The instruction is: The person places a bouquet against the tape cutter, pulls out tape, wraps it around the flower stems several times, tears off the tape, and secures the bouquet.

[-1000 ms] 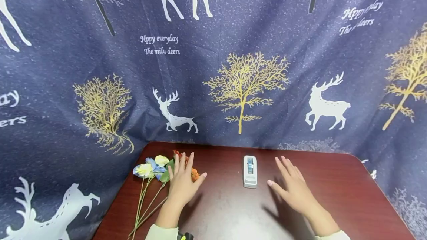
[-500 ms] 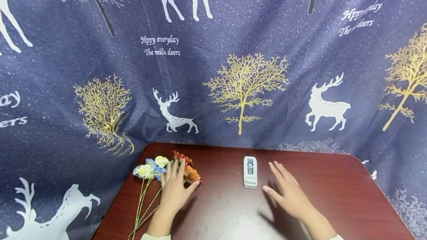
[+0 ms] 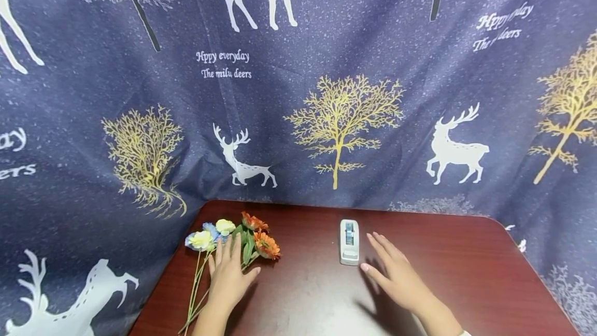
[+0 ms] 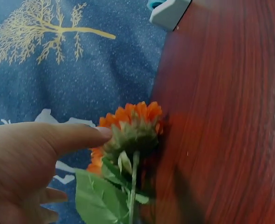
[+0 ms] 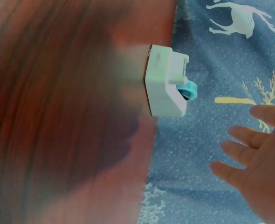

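Note:
Over the stems of several artificial flowers at the table's left side hovers my left hand (image 3: pixel 228 276), fingers spread and holding nothing. Two orange flowers (image 3: pixel 267 245) with green leaves (image 3: pixel 248 247) lie just beyond its thumb; the left wrist view shows an orange bloom (image 4: pixel 133 116) close behind the thumb. Pale yellow and blue flowers (image 3: pixel 201 240) lie to the left of its fingertips. My right hand (image 3: pixel 396 276), fingers extended, is just right of a white tape dispenser (image 3: pixel 349 253) with a blue roll of tape (image 5: pixel 189 90). A gap separates hand and dispenser.
The dark red-brown wooden table (image 3: pixel 466 263) has rounded far corners. Behind it hangs a blue cloth (image 3: pixel 298 170) printed with deer and trees. Thin flower stems (image 3: pixel 193 294) run toward the near left edge.
My left hand has moved left and nearer to me, uncovering the orange flowers. The right hand has moved left, closer to the tape dispenser. Flowers and dispenser stay where they were.

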{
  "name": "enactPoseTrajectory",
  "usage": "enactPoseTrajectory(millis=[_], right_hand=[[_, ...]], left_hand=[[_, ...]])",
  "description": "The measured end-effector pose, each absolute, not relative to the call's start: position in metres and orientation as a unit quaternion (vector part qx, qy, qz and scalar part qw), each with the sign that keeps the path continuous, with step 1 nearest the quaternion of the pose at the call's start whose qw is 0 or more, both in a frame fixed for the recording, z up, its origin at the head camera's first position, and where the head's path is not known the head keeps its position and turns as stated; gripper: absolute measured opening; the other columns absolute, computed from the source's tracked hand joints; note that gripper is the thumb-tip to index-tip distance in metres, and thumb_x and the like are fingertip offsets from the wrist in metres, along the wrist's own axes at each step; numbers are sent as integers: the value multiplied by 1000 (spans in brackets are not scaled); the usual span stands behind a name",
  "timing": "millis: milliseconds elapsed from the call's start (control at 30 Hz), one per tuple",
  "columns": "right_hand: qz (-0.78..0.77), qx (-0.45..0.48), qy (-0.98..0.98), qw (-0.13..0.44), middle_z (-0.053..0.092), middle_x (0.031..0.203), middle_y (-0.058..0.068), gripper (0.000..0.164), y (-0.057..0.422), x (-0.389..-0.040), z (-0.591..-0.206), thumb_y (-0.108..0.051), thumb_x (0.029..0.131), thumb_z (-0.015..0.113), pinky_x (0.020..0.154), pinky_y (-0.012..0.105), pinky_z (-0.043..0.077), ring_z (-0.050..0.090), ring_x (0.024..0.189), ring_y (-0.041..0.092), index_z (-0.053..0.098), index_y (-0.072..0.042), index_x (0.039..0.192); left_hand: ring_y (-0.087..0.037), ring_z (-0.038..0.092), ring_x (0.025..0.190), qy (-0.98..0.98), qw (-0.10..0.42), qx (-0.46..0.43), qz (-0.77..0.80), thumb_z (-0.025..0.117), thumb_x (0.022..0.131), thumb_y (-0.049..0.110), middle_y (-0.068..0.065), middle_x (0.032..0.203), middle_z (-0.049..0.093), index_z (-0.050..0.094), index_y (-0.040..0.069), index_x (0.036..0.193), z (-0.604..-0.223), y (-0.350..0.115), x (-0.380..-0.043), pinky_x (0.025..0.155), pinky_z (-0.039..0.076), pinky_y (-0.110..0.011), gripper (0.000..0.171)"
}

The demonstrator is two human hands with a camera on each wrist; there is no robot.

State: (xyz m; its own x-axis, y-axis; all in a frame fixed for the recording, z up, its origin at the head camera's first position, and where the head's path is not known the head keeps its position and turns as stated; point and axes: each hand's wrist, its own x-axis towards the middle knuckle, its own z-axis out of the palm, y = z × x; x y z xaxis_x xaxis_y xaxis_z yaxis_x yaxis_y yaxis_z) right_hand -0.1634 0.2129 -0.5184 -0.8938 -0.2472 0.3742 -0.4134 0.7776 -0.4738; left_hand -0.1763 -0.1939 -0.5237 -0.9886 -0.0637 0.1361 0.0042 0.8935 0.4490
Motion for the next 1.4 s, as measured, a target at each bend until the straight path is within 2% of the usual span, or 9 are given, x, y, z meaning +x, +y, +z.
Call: enactPoseTrajectory(millis=[200,367,633,833,1000,1233,1400], right_hand=[[282,176,-933,136,43,158,16,70,209,-160,-522,-42,95,67,109,70,34,43,142,43,40,-17,155],[279,183,-932,139,50,152,16,70,204,-157,-524,-42,94,68,107,69,38,49,138,43,44,-14,153],[277,204,-927,145,55,147,14,66,192,-151,-526,-40,93,71,104,66,43,54,132,41,50,-13,149],[282,200,-930,123,56,146,15,64,183,-146,-528,-43,94,69,105,67,42,54,132,42,51,-13,148],[266,218,-931,124,59,143,11,60,177,-144,-532,-43,95,67,105,63,44,56,131,37,54,-13,145],[265,232,-929,112,58,144,7,60,168,-140,-533,-46,95,66,105,59,46,56,132,32,52,-20,148],[273,227,-931,81,57,145,7,63,163,-138,-534,-52,96,62,105,57,47,56,132,31,47,-23,151]], left_hand=[[-51,9,153,-970,77,26,-228,84,80,32,-29,163,24,24,2,159,-522,-204,-171,113,13,-79,104],[-51,14,152,-971,84,32,-223,86,77,29,-32,160,28,30,-3,155,-521,-211,-166,113,17,-78,101],[-56,14,149,-971,65,55,-222,85,77,29,-37,159,23,30,-12,151,-522,-225,-162,110,20,-80,101],[-56,8,150,-967,37,81,-237,87,73,29,-38,160,18,25,-7,155,-525,-233,-158,109,14,-83,109],[-59,3,149,-965,9,103,-240,88,72,27,-40,160,12,18,-3,158,-528,-241,-156,108,11,-84,115],[-61,8,148,-962,-10,121,-243,87,74,27,-44,158,10,13,-3,159,-531,-250,-155,107,18,-83,117],[-68,16,141,-961,-16,134,-241,86,75,27,-51,151,12,15,-12,155,-532,-255,-152,103,26,-81,114]])
